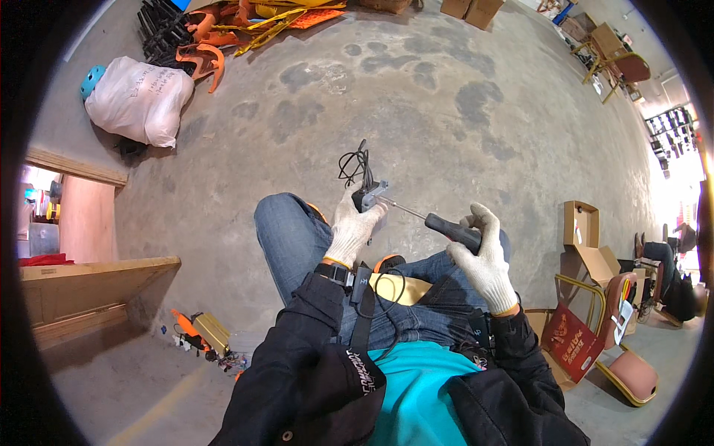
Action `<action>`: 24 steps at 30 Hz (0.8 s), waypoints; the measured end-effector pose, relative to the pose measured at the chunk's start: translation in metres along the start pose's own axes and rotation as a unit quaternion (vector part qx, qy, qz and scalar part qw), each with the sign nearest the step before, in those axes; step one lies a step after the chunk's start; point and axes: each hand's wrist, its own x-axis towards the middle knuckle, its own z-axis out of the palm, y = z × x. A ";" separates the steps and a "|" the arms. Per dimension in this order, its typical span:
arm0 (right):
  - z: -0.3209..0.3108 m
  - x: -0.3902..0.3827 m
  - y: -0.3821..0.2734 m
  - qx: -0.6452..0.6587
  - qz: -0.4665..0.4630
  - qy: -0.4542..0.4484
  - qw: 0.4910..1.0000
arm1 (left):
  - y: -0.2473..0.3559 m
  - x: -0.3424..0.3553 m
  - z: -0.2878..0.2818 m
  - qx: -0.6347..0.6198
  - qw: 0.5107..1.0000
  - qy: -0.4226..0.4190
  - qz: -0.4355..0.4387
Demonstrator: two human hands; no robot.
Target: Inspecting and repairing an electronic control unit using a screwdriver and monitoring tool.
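Note:
My left hand (349, 229), in a white knit glove, grips a small grey and black device (376, 195) above my crossed legs. A thin black cable (355, 165) is bunched in loops at the far end of the device. My right hand (487, 262), gloved the same way, holds a screwdriver by its dark handle (451, 232), with the index finger raised off it. The metal shaft (405, 209) points left, and its tip appears to meet the device's right side. My left fingers hide part of the device.
Orange and yellow plastic pieces (260, 26) lie at the far left, near a stuffed white sack (141, 100). Left stands a wooden frame (104, 269); beside it lie small orange and gold items (212, 333). Right are cardboard boxes (581, 223), a red box (571, 343), a chair (632, 375) and another person (673, 286).

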 end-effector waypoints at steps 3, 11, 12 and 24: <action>-0.001 0.002 -0.005 0.006 -0.008 0.001 1.000 | 0.001 -0.001 -0.002 0.004 1.000 -0.003 -0.005; -0.003 -0.001 -0.012 -0.047 0.013 -0.019 0.999 | -0.001 -0.001 -0.002 -0.024 1.000 -0.010 -0.011; -0.002 -0.001 -0.008 -0.047 0.014 -0.019 0.999 | -0.001 -0.002 -0.001 -0.024 1.000 -0.011 -0.011; -0.001 -0.003 -0.005 -0.030 0.018 -0.011 0.999 | -0.003 -0.001 -0.001 -0.002 1.000 -0.004 0.008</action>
